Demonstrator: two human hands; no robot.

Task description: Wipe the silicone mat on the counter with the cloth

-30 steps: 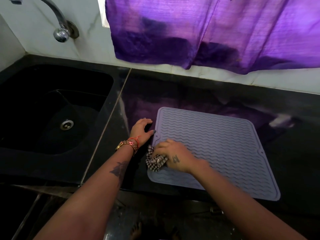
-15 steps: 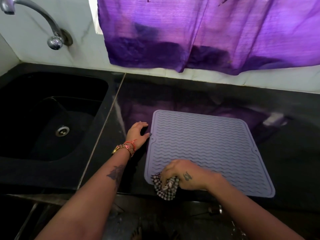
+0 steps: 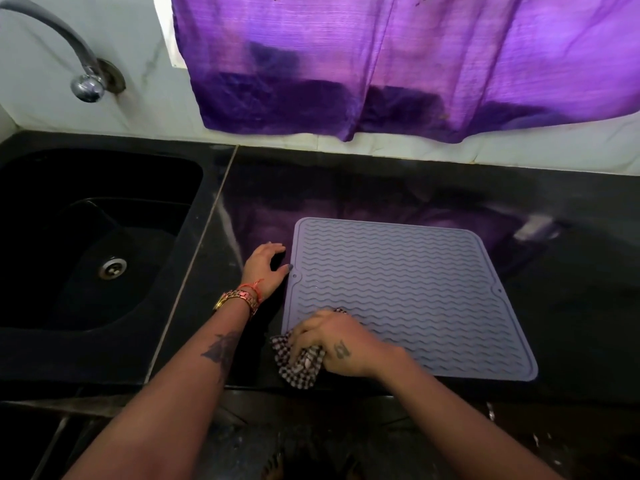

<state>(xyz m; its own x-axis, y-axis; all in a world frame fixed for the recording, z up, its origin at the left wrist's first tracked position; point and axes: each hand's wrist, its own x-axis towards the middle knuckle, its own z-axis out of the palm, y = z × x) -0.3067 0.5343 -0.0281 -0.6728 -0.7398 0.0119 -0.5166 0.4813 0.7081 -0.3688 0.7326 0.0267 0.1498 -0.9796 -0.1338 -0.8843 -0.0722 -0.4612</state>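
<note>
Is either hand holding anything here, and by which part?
The right hand grips the bunched checked cloth around its middle, at the mat's near left corner. The left hand holds nothing, resting beside the mat's left edge.

Right hand [image 3: 332, 344], a second back at the left edge of the silicone mat [image 3: 398, 289] beside the left hand, now sits at the mat's near-left corner. Checkered cloth [image 3: 298, 365], bunched under the fingers, now hangs partly off that corner onto the black counter [image 3: 571, 306].
</note>
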